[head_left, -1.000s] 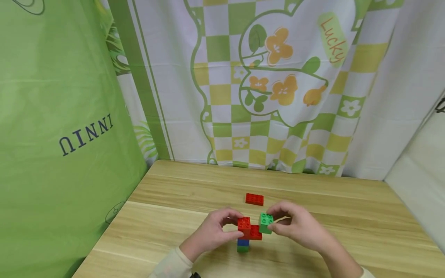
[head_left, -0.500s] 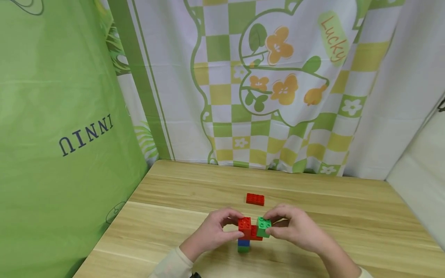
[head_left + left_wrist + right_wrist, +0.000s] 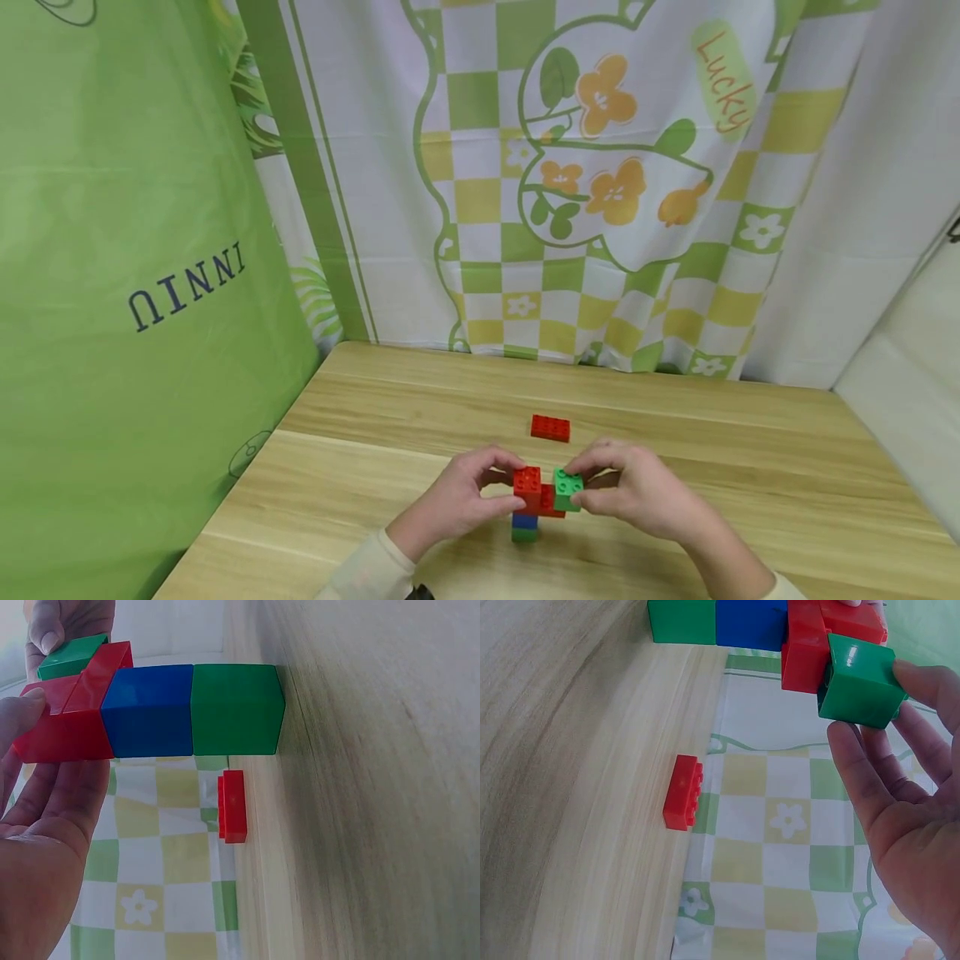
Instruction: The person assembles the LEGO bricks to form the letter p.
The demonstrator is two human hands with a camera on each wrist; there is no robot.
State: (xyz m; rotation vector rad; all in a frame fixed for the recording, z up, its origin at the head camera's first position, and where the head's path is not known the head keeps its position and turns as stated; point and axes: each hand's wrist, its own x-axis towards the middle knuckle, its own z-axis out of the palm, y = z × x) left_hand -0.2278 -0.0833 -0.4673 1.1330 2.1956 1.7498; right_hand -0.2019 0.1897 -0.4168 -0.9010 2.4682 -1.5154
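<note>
A small tower stands on the table, with a green brick [image 3: 236, 709] at the bottom and a blue brick [image 3: 148, 711] above it. On those lies a long red brick [image 3: 804, 649] that juts out to the right, topped at its left end by a square red brick [image 3: 527, 488]. My left hand [image 3: 470, 497] grips the square red brick between thumb and fingers. My right hand [image 3: 637, 492] pinches a bright green brick [image 3: 567, 489] over the jutting end. In the right wrist view that brick sits slightly tilted against the long red brick; whether it is fully seated I cannot tell.
A loose red brick [image 3: 551, 428] lies on the wooden table [image 3: 420, 392] behind the tower. A patterned curtain [image 3: 480, 200] hangs at the table's far edge, and a green cloth [image 3: 150, 400] hangs along the left side.
My right hand has brought the green brick left and slightly down onto the jutting red end, with little movement in the last half second. The left hand keeps its grip in place.
</note>
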